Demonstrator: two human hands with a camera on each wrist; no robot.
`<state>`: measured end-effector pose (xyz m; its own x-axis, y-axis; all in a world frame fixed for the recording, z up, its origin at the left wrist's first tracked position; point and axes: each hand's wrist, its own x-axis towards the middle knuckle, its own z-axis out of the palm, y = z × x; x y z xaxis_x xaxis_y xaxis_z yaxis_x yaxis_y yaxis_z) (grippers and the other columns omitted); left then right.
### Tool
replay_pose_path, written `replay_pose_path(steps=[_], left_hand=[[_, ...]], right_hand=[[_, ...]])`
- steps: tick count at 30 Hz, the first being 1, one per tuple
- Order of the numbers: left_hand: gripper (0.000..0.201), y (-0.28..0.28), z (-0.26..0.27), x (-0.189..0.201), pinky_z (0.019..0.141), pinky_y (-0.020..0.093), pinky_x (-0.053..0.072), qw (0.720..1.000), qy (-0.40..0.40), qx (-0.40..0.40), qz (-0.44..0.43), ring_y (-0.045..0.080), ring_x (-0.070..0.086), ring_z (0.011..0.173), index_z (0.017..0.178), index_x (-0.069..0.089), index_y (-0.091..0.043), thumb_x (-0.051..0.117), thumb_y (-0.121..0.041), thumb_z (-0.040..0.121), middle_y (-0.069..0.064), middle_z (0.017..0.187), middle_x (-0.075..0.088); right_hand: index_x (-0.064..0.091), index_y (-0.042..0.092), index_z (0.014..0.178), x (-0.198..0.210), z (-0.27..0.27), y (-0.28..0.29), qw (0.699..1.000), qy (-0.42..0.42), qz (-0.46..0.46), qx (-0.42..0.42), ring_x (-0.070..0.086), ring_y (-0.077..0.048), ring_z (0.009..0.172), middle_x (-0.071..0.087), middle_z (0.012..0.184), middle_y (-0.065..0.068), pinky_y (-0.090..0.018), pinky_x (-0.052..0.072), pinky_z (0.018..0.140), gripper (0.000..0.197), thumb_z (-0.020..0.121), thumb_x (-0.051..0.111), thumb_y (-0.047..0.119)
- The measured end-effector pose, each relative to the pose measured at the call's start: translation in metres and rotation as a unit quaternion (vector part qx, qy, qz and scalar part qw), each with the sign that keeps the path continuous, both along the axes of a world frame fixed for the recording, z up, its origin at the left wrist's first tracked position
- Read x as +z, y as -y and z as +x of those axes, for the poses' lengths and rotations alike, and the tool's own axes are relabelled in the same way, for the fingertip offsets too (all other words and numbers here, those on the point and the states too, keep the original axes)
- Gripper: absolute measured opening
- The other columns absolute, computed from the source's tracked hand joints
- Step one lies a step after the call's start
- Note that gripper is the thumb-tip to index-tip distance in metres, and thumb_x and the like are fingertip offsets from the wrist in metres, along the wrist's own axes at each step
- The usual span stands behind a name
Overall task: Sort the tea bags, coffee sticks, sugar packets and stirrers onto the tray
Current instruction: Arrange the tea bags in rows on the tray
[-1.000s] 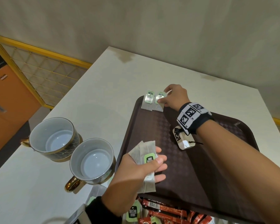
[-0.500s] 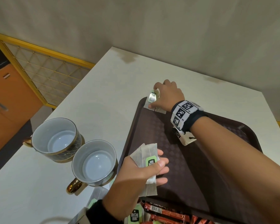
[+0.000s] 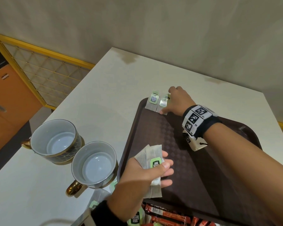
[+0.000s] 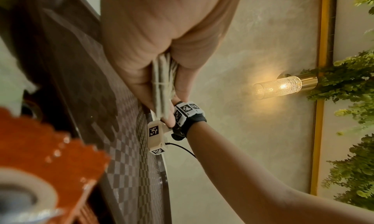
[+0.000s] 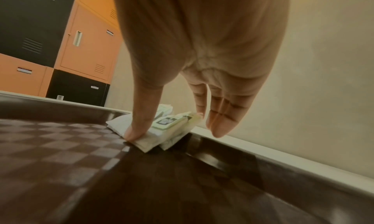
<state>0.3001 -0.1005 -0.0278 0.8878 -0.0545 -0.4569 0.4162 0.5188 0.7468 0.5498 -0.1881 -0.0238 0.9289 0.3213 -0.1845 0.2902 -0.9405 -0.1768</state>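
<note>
**Tea bags going down in the tray's far corner**

At the far left of the head view two empty cups (image 3: 55,141) stand side by side on the white table (image 3: 104,95), just off the tray's left rim. Below them, at the picture's bottom edge, loose tea bags and a heap of red coffee sticks (image 3: 167,214) wait outside the tray's near edge; no sugar packets or stirrers can be made out.

The left hand (image 3: 147,170) hovers over the near-left part of the brown tray (image 3: 194,185), thumb and curled fingers clamped on a small bundle of tea bags (image 3: 151,154); the left wrist view shows several paper edges pinched together.

Further right, at the tray's far-left corner, two placed tea bags (image 3: 158,103) lie flat, side by side against the rim. The right hand (image 3: 178,101) rests over the right-hand one: its thumb (image 5: 139,115) presses the bag's near corner onto the tray floor, the other fingers are straight and held close together, and nothing is gripped.

This looks like the tea-bag step, early in the sort. The next move probably calls for the right hand to lift off, take a single bag from the left hand's bundle and lay it just beside the pair without disturbing them.
</note>
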Motion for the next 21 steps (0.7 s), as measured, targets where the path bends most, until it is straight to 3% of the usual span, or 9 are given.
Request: replay_pose_path(steps=[4, 11, 14, 18, 21], left_hand=[[0.037, -0.0007, -0.0011, -0.0011, 0.072, 0.035, 0.061, 1.0, 0.005, -0.005, -0.001, 0.023, 0.074, 0.091, 0.1, 0.07, -0.012, 0.075, -0.018, 0.064, 0.01, 0.097, 0.075], [0.037, -0.0019, -0.0014, 0.0001, 0.072, 0.034, 0.061, 1.0, 0.004, -0.012, 0.003, 0.022, 0.073, 0.092, 0.103, 0.068, -0.013, 0.074, -0.018, 0.066, 0.008, 0.096, 0.076], [0.029, -0.0019, -0.0017, 0.0004, 0.073, 0.035, 0.061, 1.0, 0.001, -0.009, 0.002, 0.022, 0.073, 0.092, 0.102, 0.069, -0.013, 0.074, -0.013, 0.073, 0.008, 0.096, 0.076], [0.04, -0.0015, -0.0023, 0.0001, 0.076, 0.037, 0.061, 1.0, -0.002, -0.008, 0.001, 0.022, 0.073, 0.092, 0.102, 0.069, -0.013, 0.075, -0.019, 0.062, 0.008, 0.096, 0.076], [0.041, -0.0003, -0.0024, -0.0001, 0.078, 0.038, 0.061, 1.0, -0.008, -0.014, 0.003, 0.022, 0.073, 0.092, 0.102, 0.068, -0.014, 0.075, -0.02, 0.062, 0.007, 0.096, 0.076]], right_hand=[[0.05, 0.004, 0.121, -0.0004, 0.0023, -0.0028, 1.0, -0.005, 0.011, 0.022, 0.051, -0.031, 0.107, 0.051, 0.12, -0.015, -0.034, 0.042, 0.083, 0.074, 0.065, 0.088, 0.032], [0.056, 0.002, 0.107, 0.0005, 0.007, -0.0083, 0.998, -0.009, -0.016, 0.062, 0.048, -0.024, 0.091, 0.055, 0.11, -0.015, -0.029, 0.034, 0.071, 0.057, 0.067, 0.087, 0.028], [0.056, 0.001, 0.112, 0.0019, 0.0076, -0.0085, 0.997, -0.013, -0.021, 0.073, 0.047, -0.024, 0.093, 0.056, 0.114, -0.015, -0.029, 0.034, 0.073, 0.057, 0.07, 0.085, 0.028], [0.053, 0.001, 0.125, 0.0023, 0.0078, -0.0064, 0.996, -0.013, -0.017, 0.083, 0.051, -0.031, 0.112, 0.055, 0.123, -0.017, -0.033, 0.041, 0.088, 0.067, 0.072, 0.084, 0.027], [0.053, 0.001, 0.123, 0.0023, 0.0062, -0.0055, 0.996, -0.01, -0.008, 0.083, 0.052, -0.031, 0.11, 0.056, 0.121, -0.016, -0.032, 0.041, 0.085, 0.065, 0.072, 0.083, 0.027]])
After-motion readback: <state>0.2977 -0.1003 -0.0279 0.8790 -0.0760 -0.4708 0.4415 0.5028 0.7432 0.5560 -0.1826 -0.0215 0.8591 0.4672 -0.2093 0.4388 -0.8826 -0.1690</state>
